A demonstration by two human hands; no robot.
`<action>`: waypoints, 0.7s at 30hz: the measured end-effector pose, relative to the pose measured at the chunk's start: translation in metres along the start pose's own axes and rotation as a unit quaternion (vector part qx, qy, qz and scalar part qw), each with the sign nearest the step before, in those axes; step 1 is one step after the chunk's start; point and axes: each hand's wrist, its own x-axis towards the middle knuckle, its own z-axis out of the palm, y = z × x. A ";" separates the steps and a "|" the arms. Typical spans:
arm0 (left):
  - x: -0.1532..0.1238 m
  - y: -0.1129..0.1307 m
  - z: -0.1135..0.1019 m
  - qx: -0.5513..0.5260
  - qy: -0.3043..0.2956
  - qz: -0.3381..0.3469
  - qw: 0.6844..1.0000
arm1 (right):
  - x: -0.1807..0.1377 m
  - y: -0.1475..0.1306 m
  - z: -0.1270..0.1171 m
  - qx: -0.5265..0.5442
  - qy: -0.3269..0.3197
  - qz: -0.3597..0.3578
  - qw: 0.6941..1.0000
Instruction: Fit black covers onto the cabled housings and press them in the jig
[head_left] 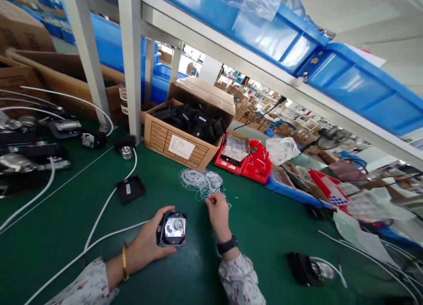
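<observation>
While the left hand [151, 240] clasps a housing [174, 229], fingers wide, the right hand's [219, 214] bunch at wires [200, 180], hold unclear.

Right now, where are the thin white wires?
In the head view's middle, the thin white wires lie in front of the open cardboard box, by the right hand.

opened housing [175, 228] 1 | loose cover [131, 189] 1 | white-labelled carton [204, 157] 1 | overhead bins [373, 87] — seemingly 2
</observation>
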 end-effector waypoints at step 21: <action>0.001 0.007 -0.010 0.020 -0.024 -0.008 0.999 | 0.092 -0.017 -0.069 0.218 -0.044 -0.016 0.975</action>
